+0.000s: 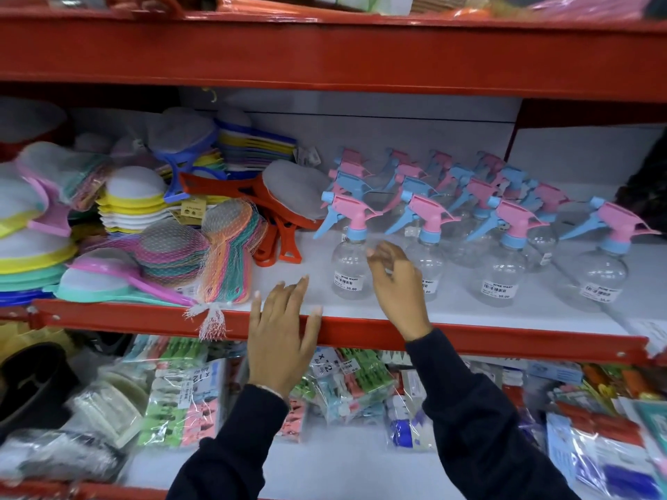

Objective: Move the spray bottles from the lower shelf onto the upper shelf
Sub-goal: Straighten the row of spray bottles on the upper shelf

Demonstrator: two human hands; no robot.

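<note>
**Spray bottles standing on middle shelf; both hands empty**

Clear plastic spray bottles with pink-and-blue trigger heads (426,218) stand upright in rows on the white board of the red-framed middle shelf (469,335), filling its right half from the front edge to the back panel; price labels face forward on the front row. The foremost-left clear bottle (348,268) stands near the front edge. Left hand (281,341) lies flat over the red front rail, fingers spread, fingertips on the white board, holding nothing. Right hand (397,283) is raised above the front edge, between the two leftmost front bottles, fingers loosely curled and apart, gripping nothing; whether it touches a bottle cannot be told. Dark sleeves cover both forearms. Netted bundle of pastel plastic paddles (216,247) and orange-handled scrubbers (278,218) occupy the shelf's left half. Bagged clothes pegs (346,384) lie on the shelf below. The red shelf above (325,55) carries blurred goods.
</note>
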